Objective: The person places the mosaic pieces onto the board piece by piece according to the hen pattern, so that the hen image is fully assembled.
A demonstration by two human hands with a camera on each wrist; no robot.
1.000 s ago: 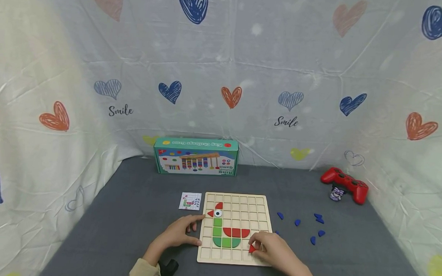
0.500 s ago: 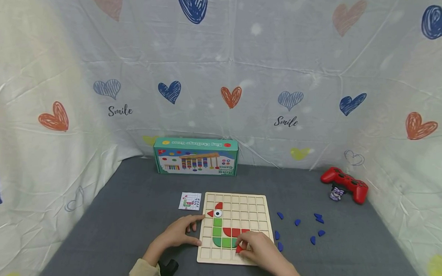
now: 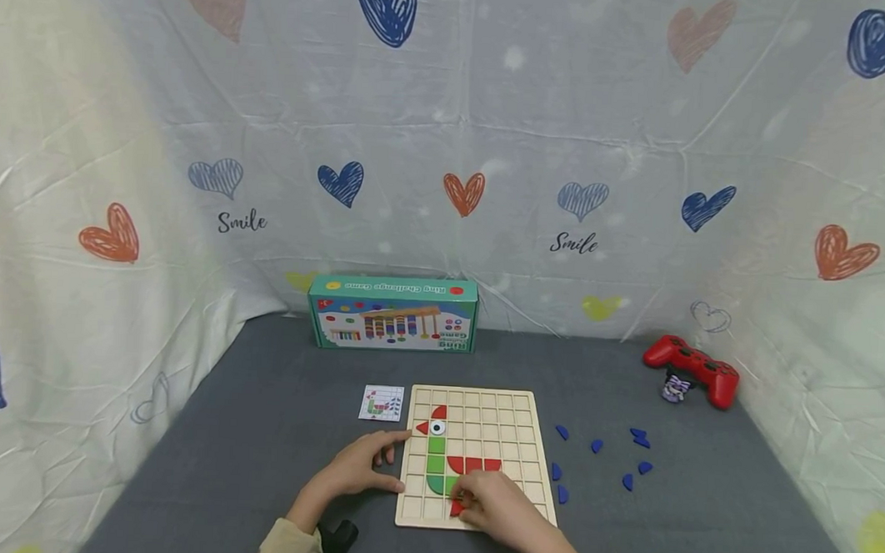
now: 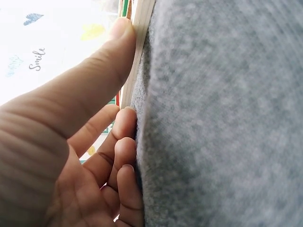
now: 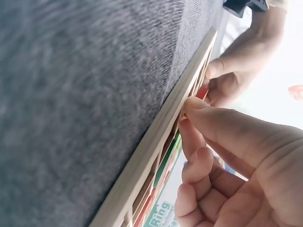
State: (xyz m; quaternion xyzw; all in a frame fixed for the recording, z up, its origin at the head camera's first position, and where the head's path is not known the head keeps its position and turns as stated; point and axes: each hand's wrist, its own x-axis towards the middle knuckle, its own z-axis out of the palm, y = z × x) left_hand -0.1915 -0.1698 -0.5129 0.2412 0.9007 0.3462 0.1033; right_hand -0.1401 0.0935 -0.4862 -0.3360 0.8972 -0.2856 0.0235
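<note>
A light wooden grid board [image 3: 499, 413] lies on the grey cloth. My left hand [image 3: 361, 463] touches its left edge with thumb and index finger; the left wrist view shows the thumb [image 4: 106, 61] against the board's side. Low over the front row, my right hand [image 3: 496, 506] pinches a red triangular piece [image 3: 456, 508], partly covered by the fingers. Set in the grid are a round eye piece [image 3: 438, 427], green squares [image 3: 437, 445], a curved green piece [image 3: 435, 484] and a row of red pieces [image 3: 473, 463]. The right fingers hide part of the green row.
Several small blue pieces [image 3: 561, 432] are scattered right of the board. A pattern card [image 3: 381, 403] lies at its upper left. Behind stand a Ring Challenge Game box [image 3: 390, 328] and, far right, a red game controller [image 3: 693, 369] with a small figure [image 3: 675, 388].
My right hand has moved left and slightly toward the front across the board, carrying the red triangular piece. Blue pieces beside the board came into view. The left hand stays put.
</note>
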